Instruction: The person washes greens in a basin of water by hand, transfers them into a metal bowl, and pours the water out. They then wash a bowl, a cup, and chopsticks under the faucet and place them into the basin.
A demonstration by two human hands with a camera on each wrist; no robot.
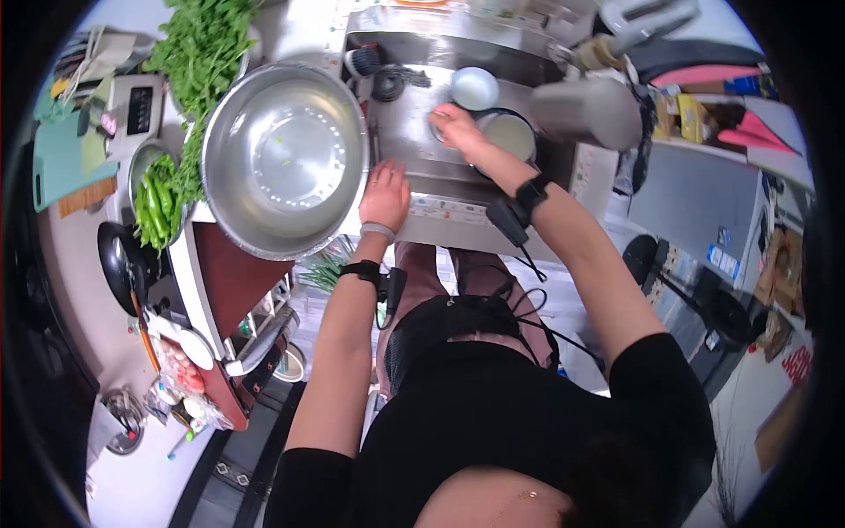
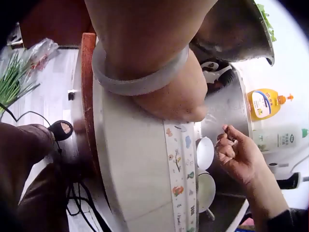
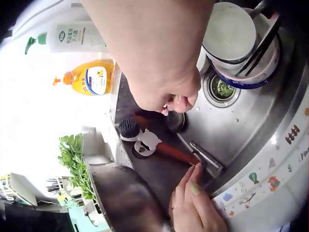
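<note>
Resting the flat left hand (image 1: pixel 385 195) on the sink (image 1: pixel 440 207) rim, curling the right hand (image 1: pixel 456 128) over the sink by the bowls (image 1: pixel 510 136), grip unclear, risking a bump that chips them.

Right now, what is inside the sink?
Stacked bowls sit beside the drain strainer, which holds green scraps. The right hand is over the sink floor, so anything under it is hidden.

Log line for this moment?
left hand: rests on sink rim | right hand: over sink, fingers curled | bowls: in sink
</note>
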